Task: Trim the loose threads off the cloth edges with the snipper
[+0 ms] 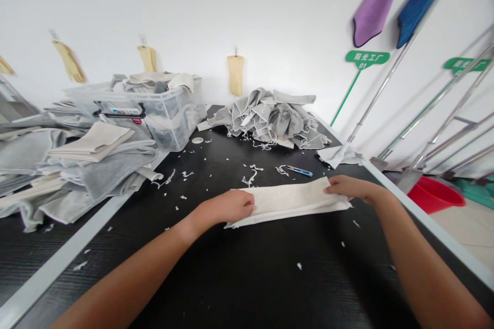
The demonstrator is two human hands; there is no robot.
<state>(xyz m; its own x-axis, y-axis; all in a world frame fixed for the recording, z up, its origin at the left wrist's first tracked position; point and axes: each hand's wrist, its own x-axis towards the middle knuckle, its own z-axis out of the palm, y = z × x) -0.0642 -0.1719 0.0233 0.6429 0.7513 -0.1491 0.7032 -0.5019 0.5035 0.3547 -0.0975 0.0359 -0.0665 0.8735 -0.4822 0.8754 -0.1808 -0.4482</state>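
A whitish cloth [287, 201], folded into a long strip, is stretched between my two hands just above the black table [247, 272]. My left hand [233, 205] is closed on its left end, fingers curled over the edge. At the other end my right hand [345, 186] pinches the cloth's upper right corner. Right behind the cloth lie small blue-handled thread snips [300, 170] and loose white thread scraps [252, 176].
A heap of grey cloths [270, 118] lies at the back. Folded cloths [96, 154] are stacked at left beside a clear plastic bin [173, 121] full of cloths. One pale cloth [339, 155] sits at the right edge. A red basin [436, 195] and mop poles stand beyond.
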